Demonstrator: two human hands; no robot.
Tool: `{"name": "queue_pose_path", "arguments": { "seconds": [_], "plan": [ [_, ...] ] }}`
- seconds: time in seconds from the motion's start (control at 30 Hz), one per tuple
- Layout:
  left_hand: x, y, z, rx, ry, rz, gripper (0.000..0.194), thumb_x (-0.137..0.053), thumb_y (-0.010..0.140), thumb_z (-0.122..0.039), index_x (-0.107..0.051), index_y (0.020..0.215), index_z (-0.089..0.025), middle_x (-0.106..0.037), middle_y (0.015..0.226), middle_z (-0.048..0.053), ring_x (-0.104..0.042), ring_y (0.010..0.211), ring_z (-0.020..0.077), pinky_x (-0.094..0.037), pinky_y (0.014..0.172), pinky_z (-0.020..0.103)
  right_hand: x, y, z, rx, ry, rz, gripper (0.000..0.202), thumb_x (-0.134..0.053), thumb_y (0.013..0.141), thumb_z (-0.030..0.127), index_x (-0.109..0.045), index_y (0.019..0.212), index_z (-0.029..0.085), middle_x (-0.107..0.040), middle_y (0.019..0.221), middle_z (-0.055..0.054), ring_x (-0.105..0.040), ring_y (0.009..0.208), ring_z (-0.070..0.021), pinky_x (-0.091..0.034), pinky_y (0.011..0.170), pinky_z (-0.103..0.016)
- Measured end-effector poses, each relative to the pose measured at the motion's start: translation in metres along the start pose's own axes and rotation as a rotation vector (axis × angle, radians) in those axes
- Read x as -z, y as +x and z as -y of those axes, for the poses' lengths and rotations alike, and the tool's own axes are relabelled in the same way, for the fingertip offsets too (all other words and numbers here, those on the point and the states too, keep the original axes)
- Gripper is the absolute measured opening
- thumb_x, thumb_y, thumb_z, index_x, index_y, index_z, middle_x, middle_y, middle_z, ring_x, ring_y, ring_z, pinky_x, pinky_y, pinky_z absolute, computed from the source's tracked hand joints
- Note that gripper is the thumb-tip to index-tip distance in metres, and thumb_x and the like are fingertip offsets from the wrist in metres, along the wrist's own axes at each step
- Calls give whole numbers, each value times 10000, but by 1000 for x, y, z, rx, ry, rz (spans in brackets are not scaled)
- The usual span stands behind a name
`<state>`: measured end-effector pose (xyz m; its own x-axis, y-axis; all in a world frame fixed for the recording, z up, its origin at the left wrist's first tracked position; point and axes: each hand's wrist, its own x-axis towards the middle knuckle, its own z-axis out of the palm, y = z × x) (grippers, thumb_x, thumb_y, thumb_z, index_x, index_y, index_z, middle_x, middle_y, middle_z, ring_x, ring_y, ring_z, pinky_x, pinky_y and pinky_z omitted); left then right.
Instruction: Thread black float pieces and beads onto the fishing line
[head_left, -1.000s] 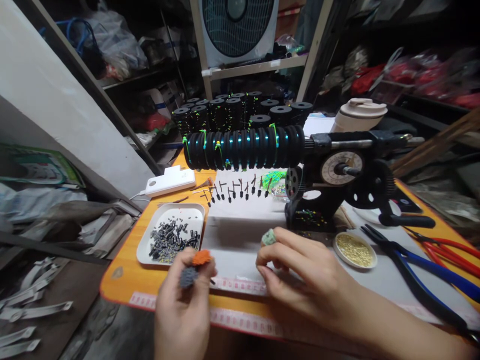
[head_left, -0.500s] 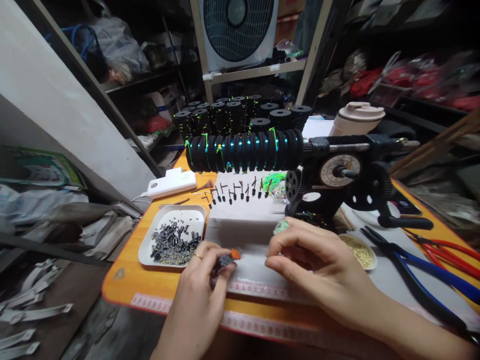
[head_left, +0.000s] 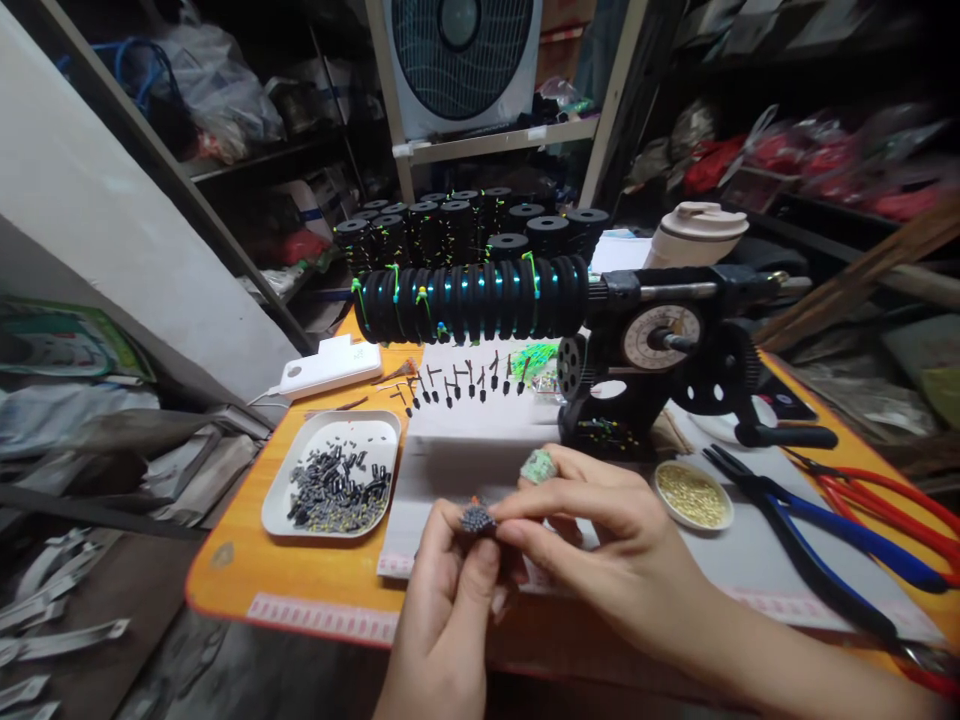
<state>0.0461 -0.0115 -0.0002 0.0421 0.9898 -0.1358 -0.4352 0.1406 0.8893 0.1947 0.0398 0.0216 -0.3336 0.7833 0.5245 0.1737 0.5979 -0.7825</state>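
My left hand [head_left: 450, 600] is closed on a small bundle of thin dark grey pieces [head_left: 478, 518], with a bit of orange at its far end. The thumb and forefinger of my right hand [head_left: 607, 525] pinch together at the bundle's right edge; whether a single piece is between them cannot be seen. A pale green lump [head_left: 538, 466] is held in that same hand, behind the forefinger. Both hands are over a white board [head_left: 442, 460] in front of a black cranked machine [head_left: 660, 340], whose horizontal roller [head_left: 472, 300] carries black rings and blue-green line.
On the left stands a white tray [head_left: 274, 500] of small dark pieces. To the right are a dish of gold bits [head_left: 694, 495], blue-handled pliers [head_left: 802, 540] and red-handled tools [head_left: 862, 490]. Small black parts [head_left: 450, 400] line the board's back edge; black spools [head_left: 457, 225] stand behind.
My hands have come together; the right moved left to the dark bundle, and the left shifted right. The bundle has turned, so less orange shows. The whole view has shifted slightly.
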Motion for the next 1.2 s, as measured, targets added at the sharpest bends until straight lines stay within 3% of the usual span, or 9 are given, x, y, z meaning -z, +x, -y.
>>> {"name": "queue_pose_path", "arguments": {
  "seconds": [0.17,0.3,0.4,0.53,0.77,1.2],
  "plan": [
    [-4,-2,2,-119,240,-98,189,-628,946,-439,-637,910,-254,-611,889,-2,-572,841,142,-451,834,271,0,0,1,-13,-16,7,105,-680,918,156,-777,911,195,-547,654,21,-458,603,-113,-343,520,-226],
    [-6,-4,6,-131,269,-165,224,-641,927,-475,-630,921,-251,-630,944,10,-594,941,173,-450,909,298,0,0,4,-10,-40,0,102,-662,886,117,-722,814,158,-493,644,28,-454,603,-112,-348,526,-230],
    [-5,-4,9,-115,160,-199,203,-638,936,-447,-610,904,-248,-603,837,-16,-578,816,140,-469,801,247,1,1,5,14,-38,1,106,-661,887,107,-716,814,162,-491,631,34,-448,603,-110,-358,544,-229],
    [1,-3,7,-211,50,-214,190,-625,959,-381,-582,836,-243,-511,699,-49,-486,654,107,-422,650,206,4,2,3,53,-48,39,121,-648,922,116,-751,885,168,-558,662,11,-469,628,-116,-364,563,-233],
    [15,-7,2,-238,6,-211,225,-656,944,-357,-538,794,-238,-522,688,-49,-474,651,116,-388,645,243,4,-1,-1,64,-115,113,122,-635,925,125,-751,925,165,-556,730,-17,-517,663,-128,-380,569,-231],
    [12,-7,7,-340,82,-213,238,-590,984,-312,-513,772,-235,-499,702,-45,-463,653,124,-394,645,239,3,3,5,63,-102,93,151,-634,902,114,-765,839,159,-538,668,-10,-497,618,-128,-378,540,-231]
  ]
}}
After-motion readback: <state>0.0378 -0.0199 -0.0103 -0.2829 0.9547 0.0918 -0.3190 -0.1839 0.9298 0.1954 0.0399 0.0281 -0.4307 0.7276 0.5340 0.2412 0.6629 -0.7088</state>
